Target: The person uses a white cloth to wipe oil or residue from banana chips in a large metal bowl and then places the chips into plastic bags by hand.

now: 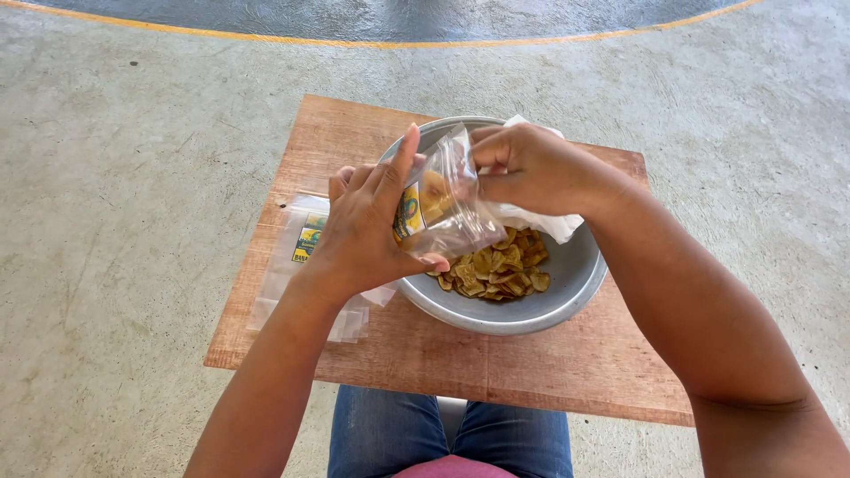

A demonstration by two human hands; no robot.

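My left hand (367,226) holds a small clear plastic bag (447,208) with a yellow and green label, tilted over a metal bowl (567,288). A few yellow chips show inside the bag. My right hand (531,168) pinches the bag's upper edge at its mouth. Below the bag, a heap of golden fried chips (496,270) lies in the bowl. A white paper sheet (549,223) lines the bowl's far side under my right wrist.
The bowl stands on a small brown wooden board table (496,372). A stack of flat labelled plastic bags (297,257) lies on the table's left side. Grey concrete floor surrounds the table, with a yellow painted line (266,35) far ahead. My jeans-clad knees (447,434) are under the table's near edge.
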